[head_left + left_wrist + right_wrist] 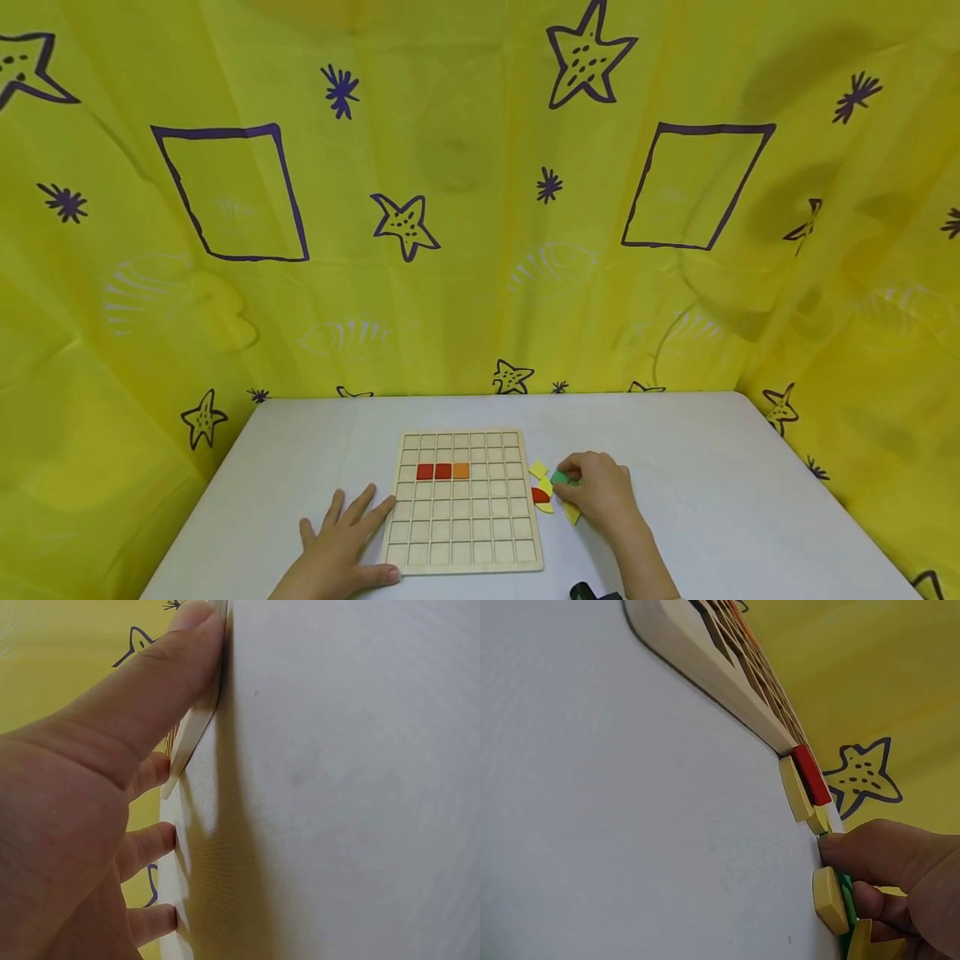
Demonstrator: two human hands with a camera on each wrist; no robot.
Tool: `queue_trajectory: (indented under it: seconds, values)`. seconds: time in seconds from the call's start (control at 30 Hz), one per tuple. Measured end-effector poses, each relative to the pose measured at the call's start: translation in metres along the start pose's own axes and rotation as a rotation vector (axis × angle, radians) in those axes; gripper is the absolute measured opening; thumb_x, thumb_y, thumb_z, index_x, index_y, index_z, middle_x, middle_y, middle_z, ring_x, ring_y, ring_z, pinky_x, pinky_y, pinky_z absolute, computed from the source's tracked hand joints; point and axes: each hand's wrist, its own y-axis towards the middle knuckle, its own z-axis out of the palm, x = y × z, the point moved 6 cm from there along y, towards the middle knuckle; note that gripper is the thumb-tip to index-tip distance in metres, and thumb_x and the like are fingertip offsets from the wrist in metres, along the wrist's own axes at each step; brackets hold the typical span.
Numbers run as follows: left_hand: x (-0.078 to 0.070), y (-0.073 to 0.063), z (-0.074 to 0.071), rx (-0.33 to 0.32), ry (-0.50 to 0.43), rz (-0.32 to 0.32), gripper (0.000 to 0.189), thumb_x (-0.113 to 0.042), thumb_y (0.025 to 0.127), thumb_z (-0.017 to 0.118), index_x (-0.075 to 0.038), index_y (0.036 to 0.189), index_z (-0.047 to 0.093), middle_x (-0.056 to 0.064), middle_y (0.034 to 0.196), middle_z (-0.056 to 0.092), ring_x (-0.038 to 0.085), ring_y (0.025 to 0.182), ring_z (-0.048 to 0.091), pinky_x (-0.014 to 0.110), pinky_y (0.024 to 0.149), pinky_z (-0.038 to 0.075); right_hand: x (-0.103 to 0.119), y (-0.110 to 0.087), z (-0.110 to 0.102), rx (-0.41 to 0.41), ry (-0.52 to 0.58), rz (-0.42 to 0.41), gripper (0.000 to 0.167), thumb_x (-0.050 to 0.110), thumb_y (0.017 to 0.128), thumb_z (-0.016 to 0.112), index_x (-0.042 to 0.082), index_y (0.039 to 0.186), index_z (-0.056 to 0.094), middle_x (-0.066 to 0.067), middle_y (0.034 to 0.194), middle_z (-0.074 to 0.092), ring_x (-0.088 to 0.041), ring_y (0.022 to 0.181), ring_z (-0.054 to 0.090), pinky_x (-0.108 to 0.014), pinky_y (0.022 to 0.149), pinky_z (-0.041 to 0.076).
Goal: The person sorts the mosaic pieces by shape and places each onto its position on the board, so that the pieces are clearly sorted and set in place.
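Observation:
A wooden grid board [441,531] lies on the table, with two red square tiles [443,472] and an orange tile [461,472] side by side in one of its upper rows. My left hand [337,542] is spread at the board's left side, thumb on the near left corner and a fingertip at the edge. To the right of the board, my right hand [600,492] pinches a green tile [559,477] between thumb and fingers. Loose yellow pieces [538,470] and a red piece [540,495] lie around it. In the right wrist view, more green [846,889] shows beneath the fingers, partly hidden.
The white tabletop [315,442] extends around the board. A yellow curtain [480,317] with drawn stars encloses the table at the back and sides. A black object [588,592] sits at the near edge, beside the right forearm.

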Motion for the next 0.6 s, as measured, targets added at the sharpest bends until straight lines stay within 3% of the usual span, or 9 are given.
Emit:
queue_trajectory:
  seconds: [0.27,0.43,0.6]
  values:
    - [-0.0002,-0.0015,-0.0006,-0.008,0.005,0.01,0.103,-0.069,0.063,0.077,-0.021,0.149,0.048,0.017,0.159,0.034,0.062,0.143,0.013,0.091,0.091,0.001,-0.001,0.0011,0.002,-0.008,-0.015,-0.014,0.019,0.021,0.071,0.083,0.018,0.088,0.075,0.011,0.073,0.062,-0.011,0.074,0.053,-0.04,0.073,0.039]
    - [-0.0002,-0.001,-0.0004,-0.001,0.007,0.003,0.103,-0.07,0.063,0.076,-0.021,0.149,0.047,0.017,0.159,0.034,0.062,0.143,0.013,0.091,0.091,0.001,-0.0004,0.0017,-0.0024,-0.041,-0.074,-0.025,0.021,0.021,0.075,0.082,0.017,0.095,0.076,0.005,0.085,0.064,-0.02,0.084,0.056,-0.042,0.069,0.042]
    - [-0.0008,0.0,-0.0003,0.009,0.007,-0.007,0.103,-0.07,0.063,0.077,-0.022,0.149,0.047,0.017,0.16,0.034,0.062,0.143,0.013,0.091,0.092,0.001,-0.0025,0.0005,-0.0044,-0.007,-0.089,-0.011,0.029,0.029,0.076,0.084,0.015,0.101,0.078,0.001,0.093,0.067,-0.024,0.092,0.06,-0.044,0.07,0.042]
